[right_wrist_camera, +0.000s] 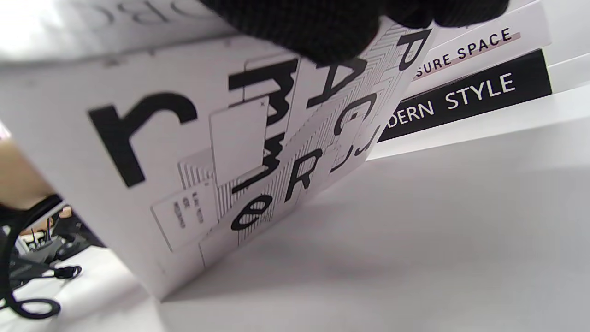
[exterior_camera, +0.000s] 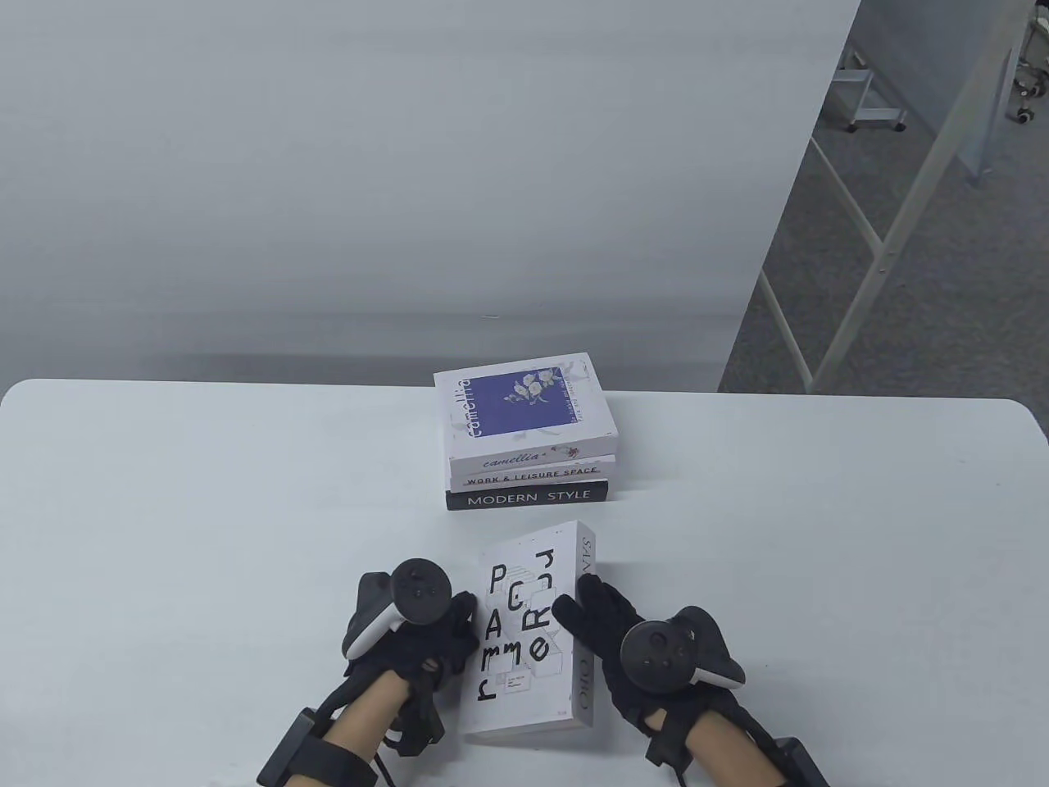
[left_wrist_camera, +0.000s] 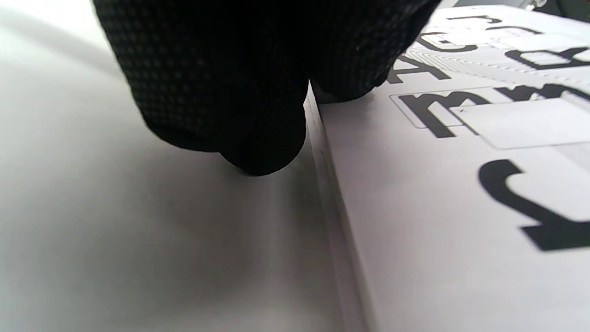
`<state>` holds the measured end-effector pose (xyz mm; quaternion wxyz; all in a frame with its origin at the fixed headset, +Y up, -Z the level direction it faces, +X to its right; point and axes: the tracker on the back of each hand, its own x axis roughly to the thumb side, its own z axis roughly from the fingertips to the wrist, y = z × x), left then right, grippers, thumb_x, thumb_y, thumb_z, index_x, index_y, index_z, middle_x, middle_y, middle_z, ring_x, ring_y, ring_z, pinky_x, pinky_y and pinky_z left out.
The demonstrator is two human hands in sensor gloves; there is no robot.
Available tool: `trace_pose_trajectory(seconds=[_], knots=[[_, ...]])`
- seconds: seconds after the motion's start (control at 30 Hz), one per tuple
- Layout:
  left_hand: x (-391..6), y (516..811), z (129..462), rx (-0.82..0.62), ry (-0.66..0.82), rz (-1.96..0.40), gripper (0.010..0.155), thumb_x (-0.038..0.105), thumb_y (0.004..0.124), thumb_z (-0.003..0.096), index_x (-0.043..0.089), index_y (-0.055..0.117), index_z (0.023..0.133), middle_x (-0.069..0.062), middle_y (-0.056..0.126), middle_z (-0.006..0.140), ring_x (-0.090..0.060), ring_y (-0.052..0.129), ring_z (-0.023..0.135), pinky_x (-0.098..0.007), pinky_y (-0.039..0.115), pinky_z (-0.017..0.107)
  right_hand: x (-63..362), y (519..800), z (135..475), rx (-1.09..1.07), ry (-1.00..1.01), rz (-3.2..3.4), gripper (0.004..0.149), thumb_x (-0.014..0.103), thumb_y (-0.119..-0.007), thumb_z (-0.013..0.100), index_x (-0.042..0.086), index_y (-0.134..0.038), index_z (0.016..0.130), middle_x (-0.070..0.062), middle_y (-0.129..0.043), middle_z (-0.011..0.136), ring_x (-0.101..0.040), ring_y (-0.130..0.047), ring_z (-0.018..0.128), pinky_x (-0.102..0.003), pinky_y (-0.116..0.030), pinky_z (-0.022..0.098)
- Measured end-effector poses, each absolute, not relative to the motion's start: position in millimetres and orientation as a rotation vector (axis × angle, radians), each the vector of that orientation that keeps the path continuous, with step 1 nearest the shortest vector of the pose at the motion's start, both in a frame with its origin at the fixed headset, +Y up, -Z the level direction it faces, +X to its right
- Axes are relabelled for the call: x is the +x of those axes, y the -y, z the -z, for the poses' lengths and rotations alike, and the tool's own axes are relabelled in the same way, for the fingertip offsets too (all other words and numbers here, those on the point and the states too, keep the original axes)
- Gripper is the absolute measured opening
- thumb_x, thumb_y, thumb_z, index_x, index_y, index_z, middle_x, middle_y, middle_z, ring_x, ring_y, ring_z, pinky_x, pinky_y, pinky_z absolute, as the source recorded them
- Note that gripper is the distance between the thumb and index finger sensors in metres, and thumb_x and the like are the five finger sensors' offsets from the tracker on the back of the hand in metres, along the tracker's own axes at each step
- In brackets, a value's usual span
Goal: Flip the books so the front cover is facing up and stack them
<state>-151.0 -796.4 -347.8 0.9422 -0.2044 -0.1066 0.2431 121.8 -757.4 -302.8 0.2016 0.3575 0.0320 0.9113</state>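
Black knitted glove fabric, dotted with a fine grid, filled the top of the left wrist view, where the left hand had its fingers bunched together against the left edge of a white book, one fingertip resting on the cover at that edge. That book, a rectangular paperback with bold black scattered letters and fine line patterns, sat near the front of the smooth white table. In the right wrist view it was tilted, its left edge down on the table and its right side raised. The right hand gripped the spine side, with spread fingers lying over the cover. Just beyond the book, apart from it, stood a stack of three flat books: a black spine at the bottom, a white one between, and on top a white cover with a blue square and pale flowers.
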Motion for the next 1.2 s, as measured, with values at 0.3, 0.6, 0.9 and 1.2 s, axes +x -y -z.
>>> trace_pose_trajectory(seconds=[0.3, 0.6, 0.9, 1.2], knots=[[-147, 794, 347, -0.38, 0.234, -0.418, 0.065, 0.034, 0.079, 0.0438, 0.007, 0.06, 0.1, -0.013, 0.089, 0.083, -0.02, 0.108, 0.053, -0.024, 0.096, 0.029, 116, 756, 300, 1.06, 0.091, -2.656, 0.074, 0.02, -0.087, 0.037, 0.033, -0.042, 0.094, -0.038, -0.026, 0.1, -0.061, -0.047, 0.09, -0.066, -0.052, 0.063], [-147, 758, 347, -0.216, 0.301, -0.136, 0.078, 0.045, 0.085, 0.0399, 0.007, 0.057, 0.102, -0.013, 0.085, 0.087, -0.025, 0.107, 0.059, -0.029, 0.095, 0.035, 124, 751, 303, 1.003, 0.178, -2.645, 0.07, 0.018, -0.087, 0.036, 0.036, -0.044, 0.089, -0.037, -0.033, 0.101, -0.059, -0.054, 0.089, -0.064, -0.058, 0.062], [-174, 689, 338, -0.018, 0.302, -0.018, 0.082, 0.056, 0.082, 0.0403, 0.02, 0.051, 0.108, -0.02, 0.066, 0.105, -0.045, 0.082, 0.089, -0.054, 0.078, 0.058, 150, 747, 313, 0.723, 0.236, -2.55, 0.069, 0.022, -0.085, 0.037, 0.029, -0.044, 0.092, -0.037, -0.047, 0.097, -0.056, -0.069, 0.083, -0.059, -0.069, 0.057], [-191, 656, 325, 0.034, 0.314, -0.007, 0.102, 0.066, 0.079, 0.0362, 0.013, 0.037, 0.112, -0.033, 0.029, 0.111, -0.068, 0.028, 0.095, -0.078, 0.037, 0.063, 168, 749, 321, 0.407, 0.169, -2.279, 0.07, 0.035, -0.083, 0.038, 0.017, -0.044, 0.094, -0.037, -0.065, 0.088, -0.049, -0.089, 0.069, -0.05, -0.085, 0.045]])
